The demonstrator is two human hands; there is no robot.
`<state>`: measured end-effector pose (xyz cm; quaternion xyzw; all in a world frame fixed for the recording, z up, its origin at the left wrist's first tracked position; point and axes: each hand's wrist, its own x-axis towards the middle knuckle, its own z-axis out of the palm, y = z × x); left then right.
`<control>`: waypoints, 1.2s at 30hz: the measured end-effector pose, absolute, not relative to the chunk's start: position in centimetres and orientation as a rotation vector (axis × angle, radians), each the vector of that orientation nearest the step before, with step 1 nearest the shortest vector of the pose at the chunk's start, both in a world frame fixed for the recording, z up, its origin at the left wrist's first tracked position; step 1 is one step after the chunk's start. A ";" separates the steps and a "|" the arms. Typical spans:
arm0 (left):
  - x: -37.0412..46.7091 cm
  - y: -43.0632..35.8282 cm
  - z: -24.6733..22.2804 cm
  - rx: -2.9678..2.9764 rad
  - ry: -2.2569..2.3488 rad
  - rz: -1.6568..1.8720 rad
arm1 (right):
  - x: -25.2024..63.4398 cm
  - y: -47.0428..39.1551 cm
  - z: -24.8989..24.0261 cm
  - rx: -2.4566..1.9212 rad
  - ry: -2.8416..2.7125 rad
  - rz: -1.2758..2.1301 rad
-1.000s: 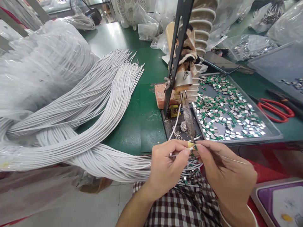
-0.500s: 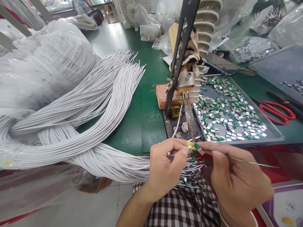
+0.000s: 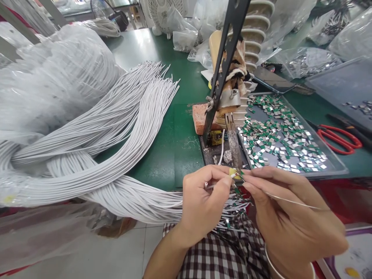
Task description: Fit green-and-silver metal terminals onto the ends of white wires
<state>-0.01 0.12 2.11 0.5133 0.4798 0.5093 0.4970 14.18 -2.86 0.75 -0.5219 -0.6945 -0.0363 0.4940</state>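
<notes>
My left hand (image 3: 200,201) pinches a white cable (image 3: 233,176) between thumb and forefinger; a small yellow piece shows by the fingertips. Another white cable end (image 3: 206,185) pokes out of its curled fingers. My right hand (image 3: 296,217) has its fingertips closed on a small green circuit board (image 3: 241,174), mostly covered by the fingers. A thin solder wire (image 3: 287,200) runs across that hand. Cable and board meet just under the tip of a clamped soldering iron (image 3: 233,135). Whether the tip touches them I cannot tell.
A tray (image 3: 334,170) of small green boards stands right of the iron, with red-handled scissors (image 3: 340,140) beyond. Bundles of white cables (image 3: 139,131) cover the left. A brick (image 3: 199,118) sits behind the iron's black bracket (image 3: 222,66). Finished-looking cable ends (image 3: 228,223) hang over my lap.
My right hand has shifted its grip: its fingers have closed further over the circuit board, which now sits nearer the cable end and the iron's tip. The left hand has barely moved.
</notes>
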 end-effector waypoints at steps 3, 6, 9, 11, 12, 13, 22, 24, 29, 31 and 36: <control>-0.1 -0.1 2.0 1.241 1.145 1.215 | 14.3 -3.1 0.8 -1.253 -1.672 -0.031; -0.2 -0.3 1.7 1.239 1.142 1.193 | 14.5 -3.3 0.8 -1.211 -1.653 0.074; -0.3 -0.4 1.4 1.261 1.136 1.199 | 14.7 -3.1 0.9 -1.222 -1.625 0.180; -0.4 -0.4 1.2 1.316 1.106 1.206 | 14.7 -2.8 0.8 -1.303 -1.620 0.230; -0.4 -0.3 1.1 1.349 1.089 1.196 | 14.7 -2.6 0.8 -1.345 -1.623 0.245; -0.5 -0.2 1.0 1.372 1.074 1.171 | 14.7 -2.4 0.7 -1.373 -1.631 0.250; -0.6 0.6 1.0 1.207 1.039 1.044 | 14.4 -2.7 -0.5 -1.416 -1.608 0.123; -0.6 0.6 1.2 1.204 1.033 1.064 | 14.3 -2.9 -0.7 -1.378 -1.545 0.064; -0.7 0.8 1.9 1.208 1.019 1.098 | 14.1 -2.8 -0.6 -1.220 -1.540 -0.009; -0.7 0.9 2.1 1.218 1.021 1.108 | 13.9 -2.8 -0.4 -1.224 -1.528 -0.024; -0.8 0.8 2.4 1.210 1.036 1.084 | 13.9 -2.7 -0.3 -1.220 -1.516 -0.044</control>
